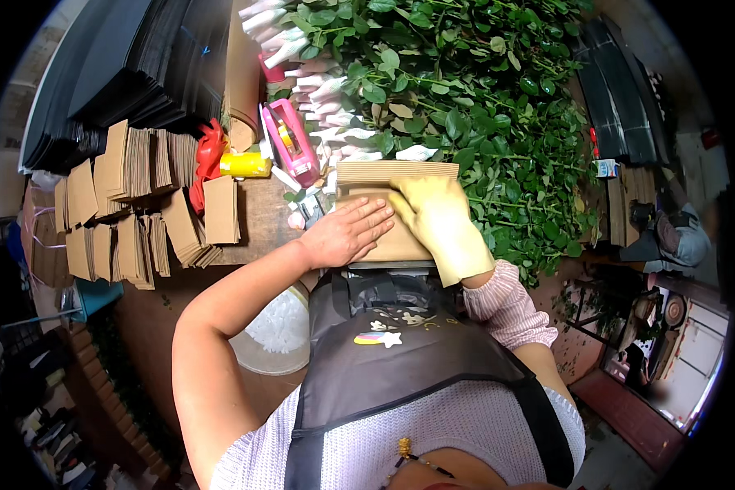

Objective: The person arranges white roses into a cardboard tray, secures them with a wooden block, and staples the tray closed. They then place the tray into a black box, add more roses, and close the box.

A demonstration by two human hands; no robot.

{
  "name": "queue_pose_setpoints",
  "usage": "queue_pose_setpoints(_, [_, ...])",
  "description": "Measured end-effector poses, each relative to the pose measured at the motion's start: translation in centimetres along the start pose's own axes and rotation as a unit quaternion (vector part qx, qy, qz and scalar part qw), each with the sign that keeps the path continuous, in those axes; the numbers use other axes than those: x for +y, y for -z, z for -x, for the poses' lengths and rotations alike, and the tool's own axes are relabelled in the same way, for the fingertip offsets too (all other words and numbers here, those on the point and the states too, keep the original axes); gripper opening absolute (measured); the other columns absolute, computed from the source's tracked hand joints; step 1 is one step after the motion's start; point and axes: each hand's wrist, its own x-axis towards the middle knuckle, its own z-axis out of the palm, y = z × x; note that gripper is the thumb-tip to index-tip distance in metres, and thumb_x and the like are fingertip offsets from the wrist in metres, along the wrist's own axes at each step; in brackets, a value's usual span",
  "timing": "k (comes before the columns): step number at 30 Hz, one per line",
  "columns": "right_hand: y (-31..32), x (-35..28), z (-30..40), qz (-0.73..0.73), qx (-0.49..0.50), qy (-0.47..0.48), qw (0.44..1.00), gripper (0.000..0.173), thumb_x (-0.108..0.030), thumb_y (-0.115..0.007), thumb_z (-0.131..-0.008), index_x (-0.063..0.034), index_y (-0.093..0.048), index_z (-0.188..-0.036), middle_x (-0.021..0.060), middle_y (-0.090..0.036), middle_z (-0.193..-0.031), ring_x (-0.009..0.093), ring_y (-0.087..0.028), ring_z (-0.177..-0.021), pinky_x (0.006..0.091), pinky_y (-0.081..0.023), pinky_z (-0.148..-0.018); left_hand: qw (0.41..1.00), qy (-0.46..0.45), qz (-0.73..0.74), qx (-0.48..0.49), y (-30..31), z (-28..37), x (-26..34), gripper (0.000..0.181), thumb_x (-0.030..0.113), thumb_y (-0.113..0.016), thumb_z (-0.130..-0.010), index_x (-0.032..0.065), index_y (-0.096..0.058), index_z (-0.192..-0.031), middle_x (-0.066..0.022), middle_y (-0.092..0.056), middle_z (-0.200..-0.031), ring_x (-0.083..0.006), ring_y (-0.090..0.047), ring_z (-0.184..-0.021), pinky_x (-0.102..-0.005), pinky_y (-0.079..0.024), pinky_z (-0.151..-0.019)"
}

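In front of my apron lies a brown corrugated cardboard piece [404, 245] with a ridged strip [398, 171] along its far edge. My bare left hand [350, 231] rests flat on its left part, fingers stretched out. My right hand [444, 217], in a yellow rubber glove, lies over the right part, its fingertips by the ridged strip. Whether it grips the cardboard is hidden. Just beyond are rose stems with green leaves [465, 122], their flower heads wrapped in white netting sleeves [327, 89]. A grey-handled tool [310, 209] lies left of the cardboard.
A pink tape dispenser [294, 144], a yellow roll [245, 164] and a red plastic bag [208, 159] sit left on the wooden table [263, 229]. Farther left are stacks of cardboard pieces [131, 165] and black sheets [128, 67]. A white-filled tub [278, 324] stands below. Another person [683, 236] is at right.
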Motion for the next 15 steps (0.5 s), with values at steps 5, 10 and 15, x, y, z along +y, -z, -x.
queue_pose_setpoints(5, [0.5,0.4,-3.8,0.098,0.081,0.069,0.990,0.025,-0.022,-0.070,-0.086,-0.0170,-0.074,-0.110,0.0092,-0.074,-0.089,0.031,-0.074,-0.083,0.0425,-0.059,-0.072,1.000,0.013,0.001,0.027,-0.1,-1.3,-0.1,0.054,0.027,-0.061,-0.097,0.0083,-0.053,-0.148,-0.0127,-0.052,-0.151,-0.0317,-0.045,-0.144,-0.0506,-0.030,-0.122])
queue_pose_setpoints(10, [-2.1,-0.9,-1.0,0.173,-0.213,0.072,0.959,0.017,-0.016,-0.061,-0.091,-0.0148,-0.075,-0.101,0.0075,-0.077,-0.089,0.028,-0.077,-0.084,0.0414,-0.060,-0.064,0.996,0.072,0.051,-0.005,-0.6,-0.6,0.4,0.042,0.027,-0.062,-0.096,0.0109,-0.064,-0.135,-0.0111,-0.069,-0.122,-0.0304,-0.065,-0.117,-0.0451,-0.052,-0.101])
queue_pose_setpoints(15, [-3.3,-1.3,1.7,0.151,-0.139,0.089,0.975,0.022,-0.016,-0.060,-0.091,-0.0106,-0.069,-0.111,0.0099,-0.076,-0.085,0.027,-0.077,-0.078,0.0441,-0.058,-0.059,0.989,0.066,0.012,0.131,-0.7,-0.8,1.0,0.019,0.023,-0.071,-0.089,0.0132,-0.072,-0.106,-0.0054,-0.071,-0.098,-0.0256,-0.068,-0.092,-0.0411,-0.053,-0.078])
